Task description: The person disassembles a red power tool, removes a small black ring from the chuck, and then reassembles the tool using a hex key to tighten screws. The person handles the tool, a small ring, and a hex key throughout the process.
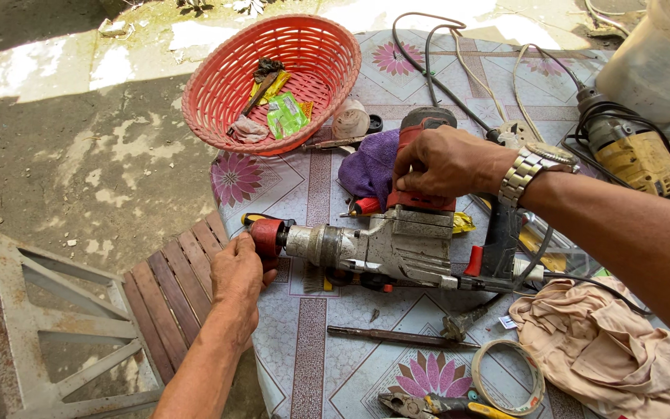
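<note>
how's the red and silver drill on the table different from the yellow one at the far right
The red and silver rotary hammer drill lies mid-table, gripped by both hands: left hand at its red chuck, right hand on its red housing. The yellow and grey power drill lies untouched at the table's edge, wound in black cable, partly out of view. Both lie on the floral tablecloth.
</note>
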